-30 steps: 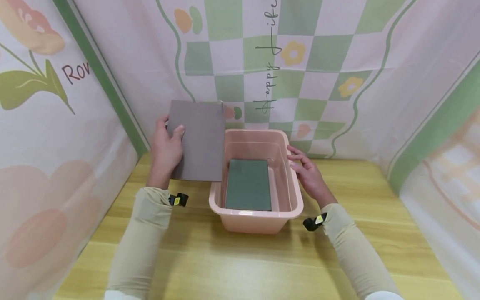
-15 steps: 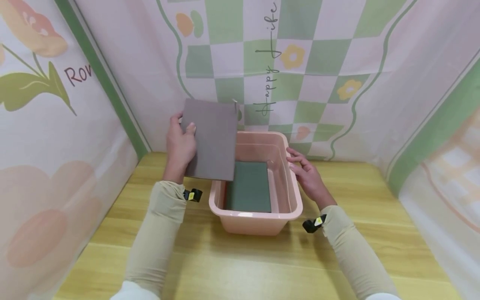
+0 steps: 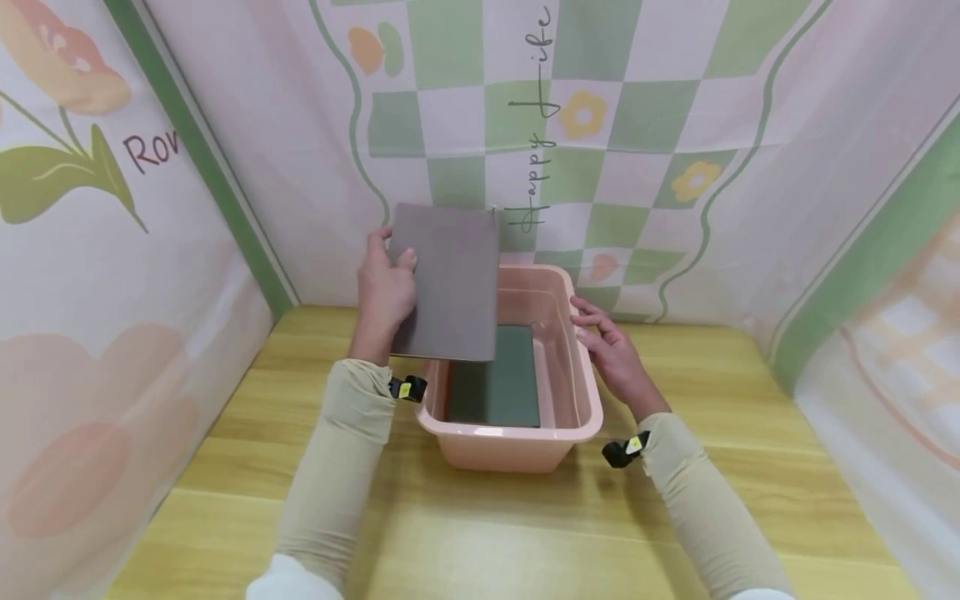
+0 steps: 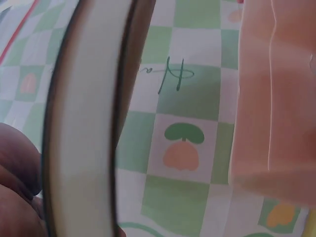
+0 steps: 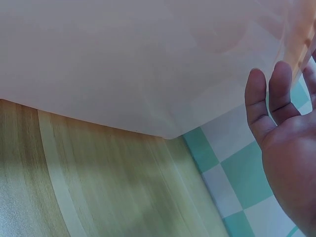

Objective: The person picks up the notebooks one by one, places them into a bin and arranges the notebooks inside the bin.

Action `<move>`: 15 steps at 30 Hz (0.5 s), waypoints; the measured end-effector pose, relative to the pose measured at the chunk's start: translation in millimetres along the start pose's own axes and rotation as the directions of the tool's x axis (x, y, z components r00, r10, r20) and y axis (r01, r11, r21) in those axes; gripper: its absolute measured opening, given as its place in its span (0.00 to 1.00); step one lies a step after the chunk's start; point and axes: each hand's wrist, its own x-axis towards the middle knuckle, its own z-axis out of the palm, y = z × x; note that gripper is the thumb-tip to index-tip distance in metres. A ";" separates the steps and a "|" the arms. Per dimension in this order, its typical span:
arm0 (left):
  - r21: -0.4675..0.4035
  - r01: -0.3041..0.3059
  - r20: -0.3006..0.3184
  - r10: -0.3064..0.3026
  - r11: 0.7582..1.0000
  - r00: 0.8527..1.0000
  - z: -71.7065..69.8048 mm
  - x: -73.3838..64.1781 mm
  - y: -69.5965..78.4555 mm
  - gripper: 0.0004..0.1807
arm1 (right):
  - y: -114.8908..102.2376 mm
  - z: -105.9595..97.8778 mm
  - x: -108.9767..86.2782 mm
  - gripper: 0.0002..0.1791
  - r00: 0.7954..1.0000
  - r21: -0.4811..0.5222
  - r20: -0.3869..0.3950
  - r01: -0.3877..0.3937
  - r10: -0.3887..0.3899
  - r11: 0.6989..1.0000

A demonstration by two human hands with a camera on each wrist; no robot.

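Observation:
In the head view my left hand holds a grey-brown hardcover book by its left edge, thumb on the front cover. The book is tilted up over the left side of a pink plastic basin, covering part of it. The left wrist view shows the thick white page block close up, with the basin wall apart from it on the right. A dark green book lies flat inside the basin, partly hidden. My right hand rests against the basin's right rim, its fingers loosely extended.
The basin stands on a wood-grain table. Behind it hangs a green-and-white checkered cloth, with more printed cloth along the left side. A black wrist camera sits close to the basin's left rim.
My left hand has carried the grey-brown book to the right, over the basin, and it now covers more of the green book. The right hand has stayed at the rim.

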 end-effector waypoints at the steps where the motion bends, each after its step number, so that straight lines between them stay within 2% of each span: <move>1: -0.004 -0.009 0.002 0.009 1.000 1.000 1.6 -0.5 0.3 0.29 | 0.2 0.7 0.1 0.10 1.000 0.002 0.001 -0.001 0.001 1.000; 7: -0.003 -0.002 0.018 0.003 1.000 1.000 7.5 -4.1 7.4 0.29 | 1.7 1.9 0.7 0.11 1.000 0.006 0.000 0.002 -0.002 1.000; 15: 0.015 0.028 0.003 -0.028 0.999 1.000 16.1 0.7 13.3 0.29 | 3.9 1.7 1.7 0.12 1.000 0.020 0.001 0.021 -0.021 1.000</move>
